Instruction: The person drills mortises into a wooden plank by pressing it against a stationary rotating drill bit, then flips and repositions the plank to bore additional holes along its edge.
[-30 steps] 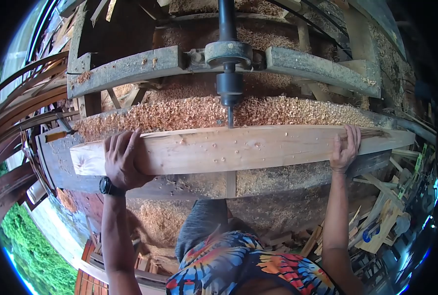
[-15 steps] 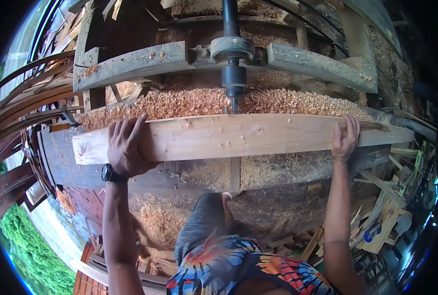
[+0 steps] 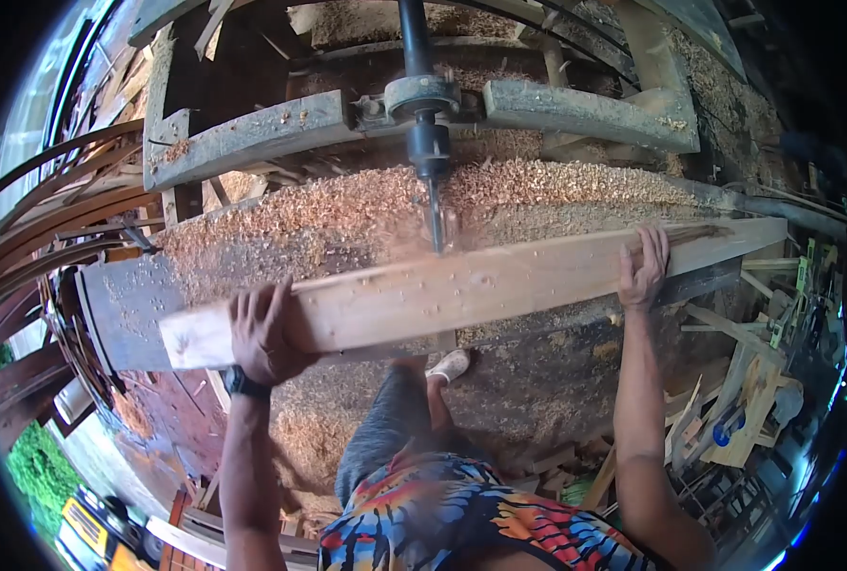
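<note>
Long plank [image 3: 480,288] gripped across a bench [image 3: 128,309].
Left hand [image 3: 269,333] and right hand [image 3: 644,271] clasp it near opposite ends, fingers over its top face; its far edge lies by the drill bit [image 3: 436,219].

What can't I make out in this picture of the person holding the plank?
In the head view:
Plank: underside hidden by its upper face.
Left hand: palm hidden behind its back.
Bit: tip lost at the plank's edge, amid blur.
Shaft: far end cut off by the top edge.
Watch: dial too small and dark to read.
</note>
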A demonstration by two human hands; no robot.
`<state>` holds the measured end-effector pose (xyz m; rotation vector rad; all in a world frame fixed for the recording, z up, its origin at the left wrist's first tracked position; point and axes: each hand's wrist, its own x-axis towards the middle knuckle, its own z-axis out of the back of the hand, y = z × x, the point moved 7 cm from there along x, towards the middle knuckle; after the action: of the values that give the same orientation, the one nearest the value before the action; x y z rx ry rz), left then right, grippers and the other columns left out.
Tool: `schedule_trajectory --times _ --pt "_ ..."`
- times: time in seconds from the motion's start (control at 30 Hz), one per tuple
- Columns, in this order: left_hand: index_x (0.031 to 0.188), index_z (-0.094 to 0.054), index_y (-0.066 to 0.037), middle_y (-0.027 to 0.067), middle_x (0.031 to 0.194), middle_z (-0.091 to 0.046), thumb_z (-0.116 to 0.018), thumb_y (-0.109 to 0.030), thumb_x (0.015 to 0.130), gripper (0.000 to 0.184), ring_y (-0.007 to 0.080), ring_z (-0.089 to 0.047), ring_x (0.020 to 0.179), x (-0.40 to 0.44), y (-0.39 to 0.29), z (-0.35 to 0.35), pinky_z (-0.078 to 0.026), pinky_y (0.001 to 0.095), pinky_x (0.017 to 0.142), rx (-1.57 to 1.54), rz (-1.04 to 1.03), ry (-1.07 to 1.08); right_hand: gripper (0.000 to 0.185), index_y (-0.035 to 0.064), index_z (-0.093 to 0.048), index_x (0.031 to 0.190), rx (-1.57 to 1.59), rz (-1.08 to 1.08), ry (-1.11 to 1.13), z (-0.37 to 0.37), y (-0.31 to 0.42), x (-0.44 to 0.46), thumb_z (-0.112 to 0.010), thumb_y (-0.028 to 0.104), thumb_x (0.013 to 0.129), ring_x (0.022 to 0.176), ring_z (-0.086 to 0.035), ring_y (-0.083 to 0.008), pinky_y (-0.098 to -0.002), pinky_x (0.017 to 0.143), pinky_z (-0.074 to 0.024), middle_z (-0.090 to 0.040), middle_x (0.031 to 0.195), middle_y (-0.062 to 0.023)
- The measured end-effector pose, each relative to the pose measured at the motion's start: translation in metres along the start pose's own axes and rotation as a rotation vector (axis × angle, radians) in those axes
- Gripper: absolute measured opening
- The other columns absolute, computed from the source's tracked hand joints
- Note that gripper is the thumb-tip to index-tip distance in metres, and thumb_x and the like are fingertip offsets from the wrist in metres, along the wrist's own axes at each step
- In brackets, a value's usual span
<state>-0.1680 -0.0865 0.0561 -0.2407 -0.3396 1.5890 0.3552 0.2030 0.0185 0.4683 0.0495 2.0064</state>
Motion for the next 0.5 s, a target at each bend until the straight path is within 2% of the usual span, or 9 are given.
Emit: schedule_trajectory --times 0.03,0.07,0.2,0.37,0.5 --pt "0.152 -0.050 -0.006 0.0166 0.132 -0.063 -0.102 -0.052 0.048 0.125 0.0377 -0.060 0.117 -0.011 -0.006 -0.003 -0.039 0.0589 0.103 0.027 0.000 0.031 0.047 0.0022 -0.067 0.129 0.005 0.004 0.013 0.004 0.001 -0.009 -0.066 0.036 0.096 0.137 -0.052 -0.0459 -0.0551 0.121 -0.0354 -0.066 0.134 -0.0182" --pt "0.153 -0.051 -0.008 0.0142 0.128 -0.064 -0.100 -0.052 0.051 0.121 0.0348 -0.062 0.115 -0.021 -0.010 -0.001 -0.041 0.0573 0.102 0.001 0.037 0.048 0.048 0.0016 -0.067 0.128 0.010 0.010 0.027 0.006 0.000 -0.014 -0.066 0.037 0.096 0.137 -0.052 -0.0463 -0.0557 0.121 -0.0352 -0.066 0.133 -0.0184" --pt "0.151 -0.051 -0.009 0.0140 0.128 -0.064 -0.100 -0.054 0.052 0.120 0.0341 -0.061 0.117 -0.030 -0.011 -0.002 -0.040 0.0585 0.103 0.042 0.052 0.052 0.050 -0.0002 -0.066 0.129 0.027 0.026 0.045 0.008 0.006 -0.018 -0.065 0.038 0.095 0.135 -0.052 -0.0473 -0.0573 0.121 -0.0345 -0.066 0.132 -0.0194" --pt "0.149 -0.054 -0.009 0.0141 0.129 -0.063 -0.099 -0.052 0.052 0.115 0.0349 -0.062 0.118 -0.012 -0.004 0.002 -0.037 0.0619 0.111 0.050 0.060 0.073 0.052 -0.0017 -0.065 0.129 0.045 0.014 0.047 0.004 0.005 -0.010 -0.064 0.037 0.095 0.135 -0.051 -0.0486 -0.0575 0.120 -0.0343 -0.065 0.133 -0.0206" --pt "0.148 -0.055 -0.009 0.0143 0.128 -0.064 -0.099 -0.053 0.053 0.114 0.0358 -0.062 0.117 -0.010 0.000 0.002 -0.037 0.0621 0.111 0.054 0.050 0.080 0.053 -0.0022 -0.065 0.130 0.057 -0.005 0.066 0.002 0.007 -0.008 -0.064 0.037 0.094 0.136 -0.050 -0.0496 -0.0574 0.121 -0.0340 -0.064 0.134 -0.0212"
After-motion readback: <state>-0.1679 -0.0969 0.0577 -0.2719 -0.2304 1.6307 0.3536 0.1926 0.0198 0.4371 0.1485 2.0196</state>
